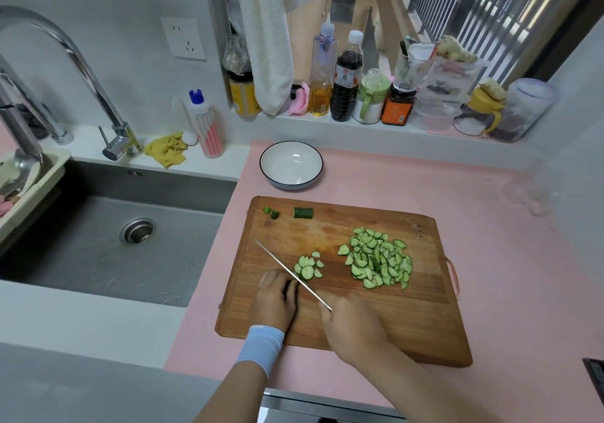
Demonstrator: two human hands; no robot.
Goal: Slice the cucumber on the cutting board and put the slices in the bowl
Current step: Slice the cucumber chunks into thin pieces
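Observation:
A wooden cutting board lies on the pink counter. My left hand holds down the last bit of cucumber, mostly hidden under its curled fingers. My right hand grips the handle of a knife, whose blade runs diagonally up to the left against my left fingers. Fresh half-moon slices lie just right of the blade. A large pile of slices sits further right. A short cucumber piece and two end bits rest near the board's far edge. The white bowl stands empty behind the board.
A steel sink with a tall tap is left of the board. Bottles and jars line the window ledge behind. A dish soap bottle and yellow cloth sit by the sink. A hob corner shows at the right.

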